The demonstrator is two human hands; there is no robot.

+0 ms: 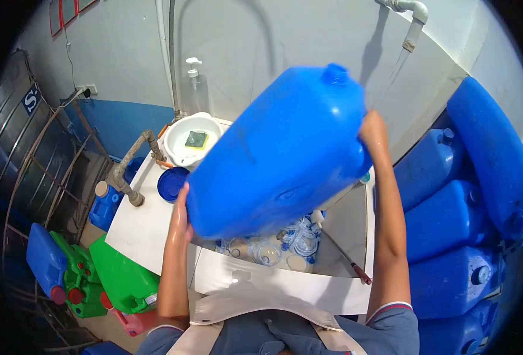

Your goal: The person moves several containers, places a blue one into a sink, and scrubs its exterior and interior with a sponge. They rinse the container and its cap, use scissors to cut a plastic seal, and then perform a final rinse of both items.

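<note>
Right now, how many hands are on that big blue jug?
2: left hand at the bottom end of the jug, right hand near its neck. No others show.

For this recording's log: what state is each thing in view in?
Large blue jug: tilted, held between left hand and right hand; cap unclear.
Wall pipe: water running.
Pump bottle: upright.
Sponge: lying flat in white basin.
Blue jugs at right: stacked.

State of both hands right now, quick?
Left hand: against base end of large blue plastic jug; finger closure can't be told.
Right hand: holding jug near capped end, fingers partly hidden.
</note>
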